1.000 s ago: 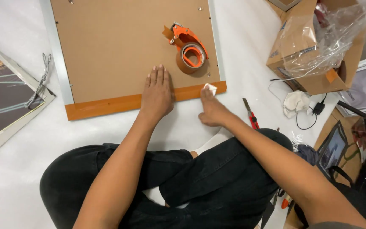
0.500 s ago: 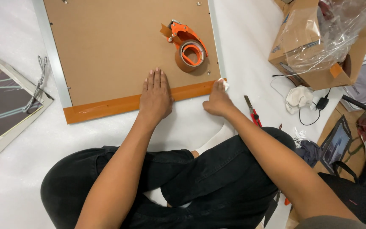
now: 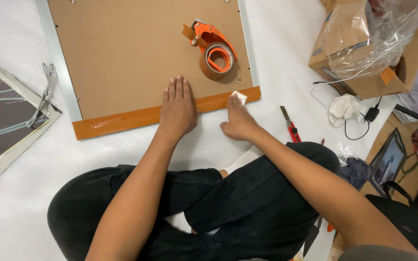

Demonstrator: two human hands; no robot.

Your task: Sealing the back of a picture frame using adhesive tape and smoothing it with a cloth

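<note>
White foam sheeting covers the floor where the person sits cross-legged; a framed panel (image 3: 122,58) lies face down on it, brown backing board up, metal rim showing at left and right. Left hand (image 3: 177,108) rests flat, fingers spread and straight, pressing on the orange tape strip (image 3: 122,122) along the panel's near edge. Right hand (image 3: 238,121) grips a small white wad (image 3: 239,96), pinched at the fingertips against the strip's right end. Tape dispenser (image 3: 214,50) sits on the backing, just above the hands. Red utility knife (image 3: 290,126) lies near, to the right; cardboard box (image 3: 359,58) with plastic film farther off. Judgement: tape is thin, tacky, prone to creasing, best smoothed flat; panel looks stiff but likely fragile, hold by its rim
</note>
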